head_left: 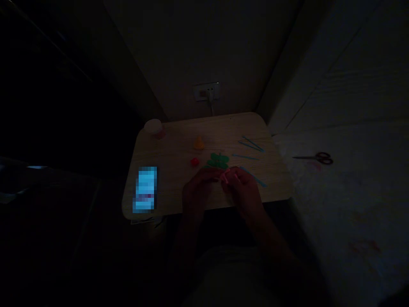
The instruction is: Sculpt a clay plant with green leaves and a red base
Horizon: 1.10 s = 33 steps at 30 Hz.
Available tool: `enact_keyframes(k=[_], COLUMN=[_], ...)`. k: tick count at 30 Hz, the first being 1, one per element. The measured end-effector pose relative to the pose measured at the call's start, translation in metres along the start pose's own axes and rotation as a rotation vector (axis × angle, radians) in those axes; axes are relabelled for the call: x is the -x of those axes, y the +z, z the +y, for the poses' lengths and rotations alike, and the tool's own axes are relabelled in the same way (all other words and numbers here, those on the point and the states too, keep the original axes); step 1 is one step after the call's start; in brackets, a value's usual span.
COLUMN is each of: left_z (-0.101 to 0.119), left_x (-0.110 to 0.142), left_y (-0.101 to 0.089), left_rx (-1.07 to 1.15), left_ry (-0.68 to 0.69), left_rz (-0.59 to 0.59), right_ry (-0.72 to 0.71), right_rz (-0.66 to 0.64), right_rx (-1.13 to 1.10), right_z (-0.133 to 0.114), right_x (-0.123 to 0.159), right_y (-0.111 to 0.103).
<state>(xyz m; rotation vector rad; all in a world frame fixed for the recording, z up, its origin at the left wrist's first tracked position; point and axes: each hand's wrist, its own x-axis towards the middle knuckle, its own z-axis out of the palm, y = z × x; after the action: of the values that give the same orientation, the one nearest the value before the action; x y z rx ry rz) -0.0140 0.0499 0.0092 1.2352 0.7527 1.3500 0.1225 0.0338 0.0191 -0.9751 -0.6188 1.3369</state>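
The scene is very dark. My left hand [198, 187] and my right hand [244, 187] meet over the near edge of a small wooden table [179, 149]. Both are curled, their fingertips pinched together on a small pink piece [224, 175] between them. Just beyond the fingers lies a green paper shape [218, 160]. A small red piece [194, 161] sits left of it and an orange cone-like piece [198, 143] further back. Several thin blue strips [252, 145] lie on the right side of the table.
A lit phone [145, 189] lies at the table's near left corner. A round white and pink container [154, 127] stands at the far left corner. Scissors [316, 157] rest on the white bed to the right. A wall socket [206, 91] sits behind the table.
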Motion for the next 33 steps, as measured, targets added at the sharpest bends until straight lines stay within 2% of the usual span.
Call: enact_keyframes(k=[5, 9, 12, 15, 21, 26, 33], left_z=[-0.006, -0.003, 0.0, 0.0, 0.0, -0.006, -0.009], left_x=[0.0, -0.002, -0.003, -0.003, -0.001, 0.0, -0.001], left_y=[-0.005, -0.003, -0.003, -0.005, -0.01, -0.014, -0.014], left_rx=[-0.02, -0.056, -0.096, -0.126, -0.182, -0.12, -0.097], left_ry=[-0.053, -0.07, -0.059, 0.002, 0.092, 0.035, 0.046], left_rz=[0.04, 0.003, -0.005, -0.025, -0.152, -0.185, -0.184], right_ry=[0.178, 0.267, 0.236, 0.182, 0.172, 0.164, 0.11], right_rz=[-0.001, -0.099, -0.165, -0.172, -0.191, -0.214, -0.133], right_rx=[-0.178, -0.24, -0.196, -0.104, 0.058, 0.068, 0.078], right_z=[-0.001, -0.001, -0.001, -0.001, -0.002, -0.002, -0.002], right_x=[-0.001, 0.003, 0.004, 0.004, 0.006, 0.006, 0.007], right_y=[-0.003, 0.0, 0.002, 0.001, 0.0, 0.002, 0.002])
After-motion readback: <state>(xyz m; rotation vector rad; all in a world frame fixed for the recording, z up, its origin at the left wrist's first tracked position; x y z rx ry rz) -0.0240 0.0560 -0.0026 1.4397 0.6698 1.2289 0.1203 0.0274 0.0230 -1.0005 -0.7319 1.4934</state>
